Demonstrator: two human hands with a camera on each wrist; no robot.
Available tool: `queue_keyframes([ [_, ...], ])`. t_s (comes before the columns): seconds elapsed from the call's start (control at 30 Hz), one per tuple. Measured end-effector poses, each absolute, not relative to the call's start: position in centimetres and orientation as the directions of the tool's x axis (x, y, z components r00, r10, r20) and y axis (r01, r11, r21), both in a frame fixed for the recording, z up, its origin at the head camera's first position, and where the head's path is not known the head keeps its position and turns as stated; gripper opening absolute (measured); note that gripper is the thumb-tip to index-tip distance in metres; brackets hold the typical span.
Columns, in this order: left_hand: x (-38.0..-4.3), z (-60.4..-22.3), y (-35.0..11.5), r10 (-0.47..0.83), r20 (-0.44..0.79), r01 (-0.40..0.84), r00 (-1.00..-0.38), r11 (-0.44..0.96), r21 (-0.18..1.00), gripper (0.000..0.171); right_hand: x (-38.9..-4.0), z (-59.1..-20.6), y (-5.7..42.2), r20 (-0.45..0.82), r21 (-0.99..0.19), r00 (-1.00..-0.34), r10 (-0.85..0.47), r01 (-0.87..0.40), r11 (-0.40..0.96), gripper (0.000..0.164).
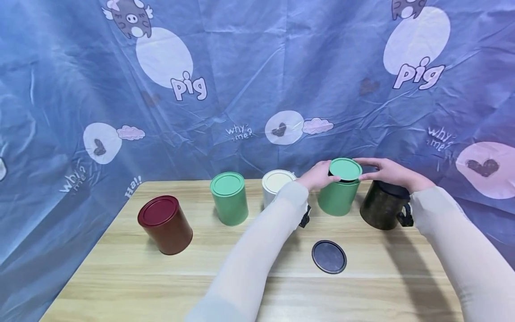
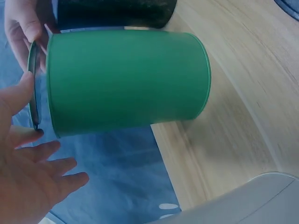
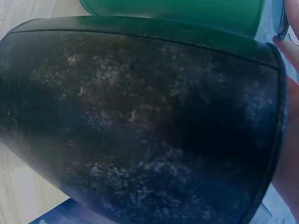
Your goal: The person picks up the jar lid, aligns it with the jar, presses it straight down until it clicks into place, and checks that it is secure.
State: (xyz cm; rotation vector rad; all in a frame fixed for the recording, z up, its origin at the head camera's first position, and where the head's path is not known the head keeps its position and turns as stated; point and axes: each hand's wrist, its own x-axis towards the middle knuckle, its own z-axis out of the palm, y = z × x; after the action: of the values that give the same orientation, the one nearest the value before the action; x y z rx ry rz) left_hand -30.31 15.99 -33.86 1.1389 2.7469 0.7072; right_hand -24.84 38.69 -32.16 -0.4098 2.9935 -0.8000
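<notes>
A round green lid (image 1: 345,169) is held level just above a green can (image 1: 339,201). The left wrist view shows a gap between this lid (image 2: 32,93) and the can's rim. My left hand (image 1: 318,175) pinches the lid's left edge between thumb and index finger, its other fingers spread. At the opposite edge, my right hand (image 1: 384,172) grips the lid with thumb and fingertips. Below the right wrist stands a scuffed black can (image 1: 379,210), which fills most of the right wrist view and hides much of that hand there.
A black lid (image 1: 329,256) lies flat on the wooden table (image 1: 161,286). Left of the hands stand a white can (image 1: 277,181), partly behind my left forearm, another green can (image 1: 231,203) and a dark red can (image 1: 170,230). A blue printed cloth (image 1: 241,89) hangs behind.
</notes>
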Motion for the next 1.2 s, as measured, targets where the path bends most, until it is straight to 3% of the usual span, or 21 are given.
queue_keyframes([
  [0.2, -30.1, -34.0, 16.5, 0.669, 0.041, 0.617, -0.742, 0.658, 0.433, 0.069, -24.8, -32.4, 38.9, 0.027, -0.515, -0.968, -0.25, -0.228, 0.827, 0.063],
  [0.6, -30.5, -34.5, 16.2, 0.662, 0.012, 0.596, -0.75, 0.667, 0.448, 0.063, -25.4, -32.6, 38.3, 0.008, -0.508, -0.963, -0.27, -0.236, 0.828, 0.063],
  [0.9, -30.7, -34.8, 15.9, 0.672, 0.014, 0.569, -0.74, 0.615, 0.545, 0.059, -25.7, -32.9, 38.2, -0.021, -0.517, -0.961, -0.276, -0.226, 0.826, 0.064],
  [1.2, -30.7, -35.0, 15.5, 0.676, 0.024, 0.573, -0.737, 0.605, 0.553, 0.059, -25.6, -32.6, 38.4, -0.096, -0.553, -0.969, -0.228, -0.139, 0.822, 0.068],
])
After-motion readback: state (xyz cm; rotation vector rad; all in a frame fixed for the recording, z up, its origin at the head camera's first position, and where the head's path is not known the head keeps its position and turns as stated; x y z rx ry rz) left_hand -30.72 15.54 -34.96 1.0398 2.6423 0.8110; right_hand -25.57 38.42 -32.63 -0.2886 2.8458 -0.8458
